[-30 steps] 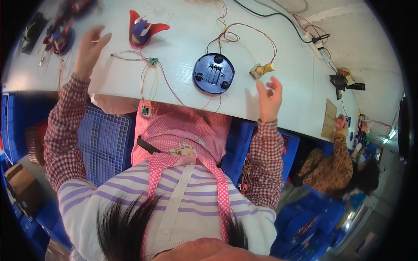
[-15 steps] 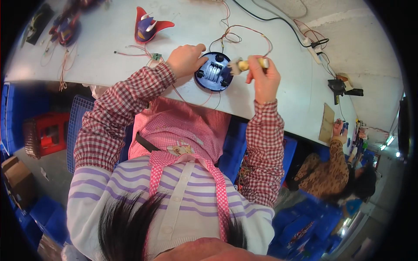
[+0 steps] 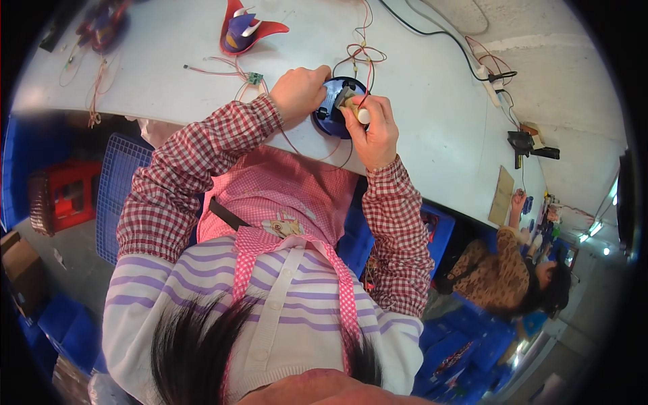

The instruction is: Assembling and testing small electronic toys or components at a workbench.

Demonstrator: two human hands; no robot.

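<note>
A round dark-blue plastic base (image 3: 326, 126) with a battery compartment lies on the white table, open side up. My left hand (image 3: 300, 93) grips its left rim, fingers closed over the edge. In my right hand (image 3: 375, 133) is a short brush (image 3: 346, 98) with a yellowish, white-ended handle. Its bristle end is over the upper right of the base, and my fingers hide part of both. Thin red and black wires (image 3: 364, 52) run behind the base. Left of it, by my left wrist, a small green circuit board (image 3: 254, 78) has wires attached.
A red-and-purple toy part (image 3: 244, 30) stands at the back. More wired toy parts (image 3: 102, 30) lie far left. A power strip (image 3: 489, 86) with cables and a black tool (image 3: 521, 144) are at right. A blue basket (image 3: 123, 196) stands below the table; a co-worker (image 3: 503, 270) sits at right.
My right hand has moved left and brought the brush from beside the base to over it. My left hand stays on the rim. The whole view has shifted slightly.
</note>
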